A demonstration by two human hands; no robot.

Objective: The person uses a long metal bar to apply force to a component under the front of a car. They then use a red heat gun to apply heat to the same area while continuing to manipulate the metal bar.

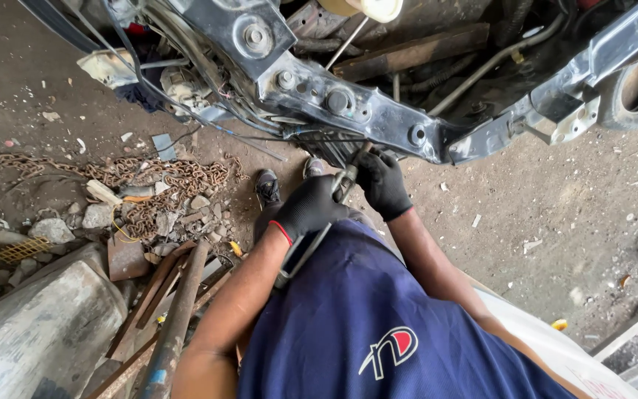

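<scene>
Both black-gloved hands grip one long grey metal tool: the left hand closed around its handle, the right hand closed near its tip, just below the dark steel car frame. I judge the prying or turning step is in hand; it calls for firm, steady force.

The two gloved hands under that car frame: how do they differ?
The left hand grips the long handle of a metal tool, nearer the body. The right hand is higher, fingers at the tool's head against the dark car frame. The left glove shows a red cuff edge; the right doesn't. Both wear black gloves.
</scene>
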